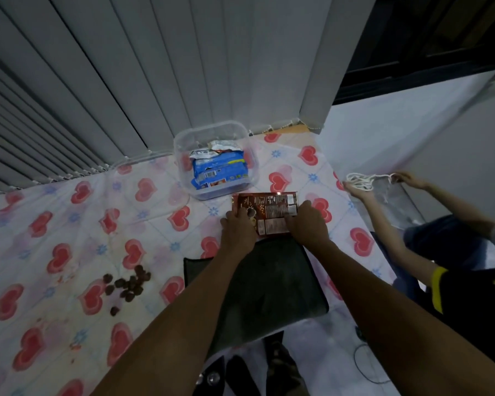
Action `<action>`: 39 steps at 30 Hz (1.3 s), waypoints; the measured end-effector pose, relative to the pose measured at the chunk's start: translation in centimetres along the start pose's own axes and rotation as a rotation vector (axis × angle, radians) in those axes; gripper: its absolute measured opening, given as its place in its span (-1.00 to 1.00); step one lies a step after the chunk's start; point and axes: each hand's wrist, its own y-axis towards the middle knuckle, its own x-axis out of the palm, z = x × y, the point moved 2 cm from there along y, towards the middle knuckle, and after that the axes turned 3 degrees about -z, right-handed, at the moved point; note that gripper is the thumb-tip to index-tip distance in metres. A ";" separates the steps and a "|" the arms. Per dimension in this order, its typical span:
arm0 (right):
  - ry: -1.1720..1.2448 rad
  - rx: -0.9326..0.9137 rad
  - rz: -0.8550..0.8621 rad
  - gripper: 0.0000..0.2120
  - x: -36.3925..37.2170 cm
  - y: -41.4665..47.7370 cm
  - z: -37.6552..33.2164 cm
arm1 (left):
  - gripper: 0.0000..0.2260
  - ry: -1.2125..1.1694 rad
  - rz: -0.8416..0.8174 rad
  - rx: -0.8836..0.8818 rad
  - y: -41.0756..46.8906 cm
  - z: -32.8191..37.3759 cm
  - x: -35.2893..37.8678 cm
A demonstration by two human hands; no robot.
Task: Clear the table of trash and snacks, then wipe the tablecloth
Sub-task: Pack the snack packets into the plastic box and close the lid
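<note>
Both hands, left [237, 230] and right [306, 224], are pinching the red snack packet [269, 210] mid-frame, just in front of the clear tub [180, 144]. If its top's open, tilting it could dump crumbs on the bench. The brown bits [127, 284] lower left would probably smear if wiped first.

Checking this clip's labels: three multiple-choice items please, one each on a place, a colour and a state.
1. Where are the blue wrappers? A in the clear container; B on the floor; C in a drawer.
2. The hearts on the tablecloth are: A green; B red; C yellow.
3. The red-brown packet is: A lying untouched; B inside the container; C held by the left hand and right hand.
Answers: 1 A, they show through its clear wall; 2 B, red hearts cover the cloth; 3 C, fingers of both grip its lower edge.
</note>
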 end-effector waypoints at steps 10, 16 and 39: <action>0.073 0.002 0.093 -0.75 -1.2 -0.7 -0.1 | -0.44 -0.028 0.006 0.127 -0.6 1.1 0.8; 0.034 -0.017 0.081 -0.76 -5.2 -1.4 -2.0 | -0.30 0.260 0.160 0.361 -2.4 1.4 -1.6; 0.040 -0.343 -0.154 -0.83 -6.6 8.7 -17.3 | -0.30 0.377 0.303 0.287 5.4 -3.2 -13.7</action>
